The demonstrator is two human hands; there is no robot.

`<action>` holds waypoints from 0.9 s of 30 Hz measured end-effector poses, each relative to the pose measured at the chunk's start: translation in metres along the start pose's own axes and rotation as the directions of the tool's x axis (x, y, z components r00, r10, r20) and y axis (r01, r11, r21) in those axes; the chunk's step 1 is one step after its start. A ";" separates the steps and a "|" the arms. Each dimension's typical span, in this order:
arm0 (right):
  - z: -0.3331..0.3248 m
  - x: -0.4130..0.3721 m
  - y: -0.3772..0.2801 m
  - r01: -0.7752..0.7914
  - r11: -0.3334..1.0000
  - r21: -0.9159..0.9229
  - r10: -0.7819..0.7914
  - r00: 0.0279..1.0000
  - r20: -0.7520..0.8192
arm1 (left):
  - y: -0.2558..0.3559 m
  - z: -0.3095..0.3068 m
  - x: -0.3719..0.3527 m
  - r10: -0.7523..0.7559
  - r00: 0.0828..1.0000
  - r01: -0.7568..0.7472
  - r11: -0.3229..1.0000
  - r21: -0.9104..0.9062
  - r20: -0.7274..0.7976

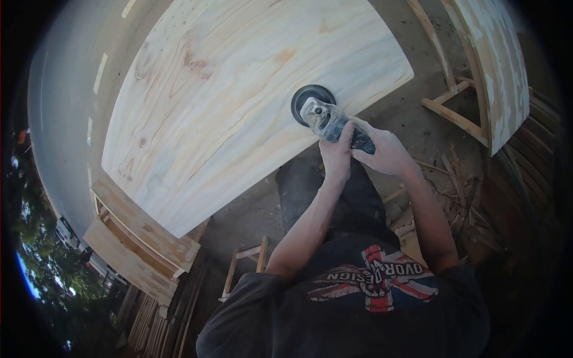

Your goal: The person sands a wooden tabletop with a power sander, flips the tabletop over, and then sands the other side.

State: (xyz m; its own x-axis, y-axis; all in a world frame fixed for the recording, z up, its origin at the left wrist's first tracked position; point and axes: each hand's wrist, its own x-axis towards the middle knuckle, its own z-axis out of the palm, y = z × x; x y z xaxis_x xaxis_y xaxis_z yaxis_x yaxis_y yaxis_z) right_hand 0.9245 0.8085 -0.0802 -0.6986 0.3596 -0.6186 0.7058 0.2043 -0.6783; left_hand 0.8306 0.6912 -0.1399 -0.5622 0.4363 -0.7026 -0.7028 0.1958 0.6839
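Observation:
An angle grinder (335, 123) with a round black sanding disc (313, 94) rests disc-down on a large wooden panel (227, 113), close to its near edge. Both hands are closed on the grinder's body. My left hand (336, 156) grips it just behind the metal head, thumb along the top. At the rear of the body, my right hand (384, 150) wraps around from the right side. Pale dust coats the tool and both hands. The panel shows wavy grain, a few knots and whitish patches.
Another patchy wooden panel (498, 71) stands at the right beside a timber frame (453, 101). At lower left are a wooden box-like piece (134, 238) and stacked slats (155, 316). Scrap wood (459, 197) litters the floor to the right. A small wooden frame (245, 262) stands below the panel.

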 end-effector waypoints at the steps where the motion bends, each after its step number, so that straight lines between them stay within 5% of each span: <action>1: -0.003 -0.004 0.004 -0.016 1.000 0.005 0.016 1.000 0.003 | 0.000 0.007 -0.001 0.001 1.000 -0.001 1.000 0.002 0.000; 7: 0.001 -0.029 0.045 -0.107 0.966 0.234 0.148 0.975 -0.166 | 0.011 0.042 0.000 -0.174 0.962 0.122 0.964 0.236 0.210; 10: 0.016 -0.020 0.039 -0.047 0.963 0.265 0.104 0.974 -0.203 | 0.025 0.032 0.002 -0.212 0.960 0.141 0.930 0.339 0.184; 14: 0.036 0.015 -0.007 0.118 0.991 0.069 -0.117 0.993 -0.020 | 0.013 -0.038 0.004 -0.021 1.000 0.022 0.995 -0.102 0.013; 18: 0.048 0.039 -0.039 0.134 0.986 -0.095 -0.126 0.989 0.080 | 0.031 -0.065 0.003 0.045 0.991 -0.076 0.966 -0.247 -0.130; 23: 0.010 0.037 -0.014 0.137 0.990 -0.029 -0.139 0.988 -0.065 | 0.038 -0.014 0.025 -0.030 0.999 0.032 0.994 -0.106 0.014; 27: -0.033 0.021 0.009 -0.009 0.998 0.055 0.014 0.996 -0.085 | 0.029 0.041 0.035 -0.067 0.989 0.068 0.998 -0.005 0.129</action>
State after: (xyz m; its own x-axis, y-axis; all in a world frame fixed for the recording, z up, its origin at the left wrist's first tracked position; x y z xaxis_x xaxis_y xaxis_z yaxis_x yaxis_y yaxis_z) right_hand 0.9200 0.8480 -0.0867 -0.6763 0.4385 -0.5919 0.7046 0.1510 -0.6933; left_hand 0.8083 0.7481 -0.1363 -0.4530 0.5323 -0.7152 -0.7416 0.2202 0.6336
